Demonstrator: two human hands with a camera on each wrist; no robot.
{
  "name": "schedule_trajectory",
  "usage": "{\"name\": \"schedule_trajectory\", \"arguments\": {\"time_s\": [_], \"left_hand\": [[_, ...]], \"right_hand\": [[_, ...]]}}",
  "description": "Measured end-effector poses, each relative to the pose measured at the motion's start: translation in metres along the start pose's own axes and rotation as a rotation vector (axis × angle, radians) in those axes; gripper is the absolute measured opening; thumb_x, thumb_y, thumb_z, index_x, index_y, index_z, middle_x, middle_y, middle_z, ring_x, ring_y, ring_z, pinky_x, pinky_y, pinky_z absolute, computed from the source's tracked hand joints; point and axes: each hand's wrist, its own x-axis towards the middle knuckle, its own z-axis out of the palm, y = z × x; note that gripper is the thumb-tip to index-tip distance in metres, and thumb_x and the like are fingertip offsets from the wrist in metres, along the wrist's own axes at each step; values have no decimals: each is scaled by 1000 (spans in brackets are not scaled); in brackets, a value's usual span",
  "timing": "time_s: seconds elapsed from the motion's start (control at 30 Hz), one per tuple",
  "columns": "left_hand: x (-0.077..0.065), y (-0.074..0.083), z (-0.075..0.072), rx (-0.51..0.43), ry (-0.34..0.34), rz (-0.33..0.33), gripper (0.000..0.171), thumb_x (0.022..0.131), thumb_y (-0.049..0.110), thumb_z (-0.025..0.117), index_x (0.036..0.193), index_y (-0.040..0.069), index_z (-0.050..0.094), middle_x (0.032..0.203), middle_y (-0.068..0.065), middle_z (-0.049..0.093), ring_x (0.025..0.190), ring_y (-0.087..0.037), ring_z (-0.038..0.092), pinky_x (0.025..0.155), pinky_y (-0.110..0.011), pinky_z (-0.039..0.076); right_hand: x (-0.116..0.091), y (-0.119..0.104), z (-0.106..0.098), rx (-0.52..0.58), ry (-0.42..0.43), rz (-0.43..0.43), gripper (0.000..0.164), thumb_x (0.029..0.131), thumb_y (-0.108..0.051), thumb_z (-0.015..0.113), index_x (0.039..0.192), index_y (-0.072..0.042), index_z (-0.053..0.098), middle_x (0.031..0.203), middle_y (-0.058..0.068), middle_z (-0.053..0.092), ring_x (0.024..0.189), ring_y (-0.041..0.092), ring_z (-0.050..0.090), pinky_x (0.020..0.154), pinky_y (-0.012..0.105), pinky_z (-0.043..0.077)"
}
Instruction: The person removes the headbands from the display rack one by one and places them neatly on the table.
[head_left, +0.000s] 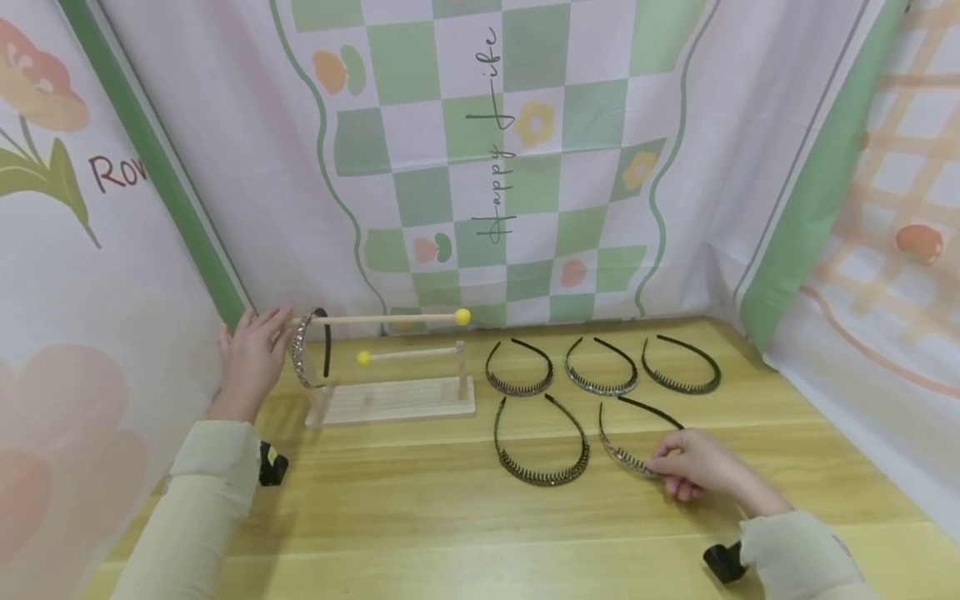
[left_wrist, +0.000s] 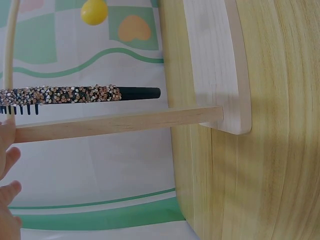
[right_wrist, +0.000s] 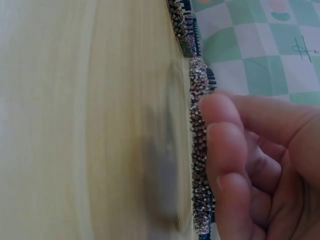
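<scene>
On the left stands a pale wooden stand (head_left: 397,402), its upper rod (head_left: 390,319) tipped by a yellow ball. A glittery black headband (head_left: 302,350) hangs at the left end of that rod; the left wrist view shows its stone-covered band (left_wrist: 65,94) beside the wooden post (left_wrist: 110,124). My left hand (head_left: 253,354) touches the top of this post with fairly straight fingers. Over at the right, my right hand (head_left: 701,467) pinches a rhinestone headband (head_left: 626,457) by its toothed front curve. Fingertips partly cover this headband (right_wrist: 198,150) in the right wrist view.
Several more toothed headbands lie on the wooden table (head_left: 420,533), among them a near one (head_left: 543,477) and a far right one (head_left: 682,387). A shorter rod with a yellow ball (head_left: 363,358) points left from the stand's right post. Printed curtains (head_left: 540,167) enclose the table.
</scene>
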Motion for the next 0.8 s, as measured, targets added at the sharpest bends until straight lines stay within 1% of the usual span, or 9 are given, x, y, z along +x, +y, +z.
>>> {"name": "schedule_trajectory", "arguments": {"time_s": [0.2,0.47,0.6,0.8], "left_hand": [[1,0,0,3,-15,-1,39,95,19,52,132,8,47,136,-21,42,131,-46,20,103,-58,-9],[1,0,1,-1,-13,0,39,95,18,52,132,7,48,136,-21,42,131,-46,20,103,-58,-9],[1,1,0,-2,-10,-1,38,94,17,52,131,7,48,135,-22,42,130,-47,20,103,-58,-9],[1,0,-1,3,-11,-2,38,94,16,53,131,6,48,135,-22,42,130,-47,21,103,-59,-8]], "right_hand": [[4,-5,7,-38,5,9,11,85,-13,63,82,-3,63,58,6,60,47,17,57,40,23,45],[7,-7,10,-18,-8,38,13,87,-13,62,81,-2,62,58,6,61,46,15,56,39,21,43],[9,-5,10,6,-4,34,13,87,-13,62,87,1,62,60,7,61,48,17,57,40,22,44],[12,-7,7,36,19,1,23,86,-10,62,99,9,59,63,8,61,50,21,58,41,25,47]]}}
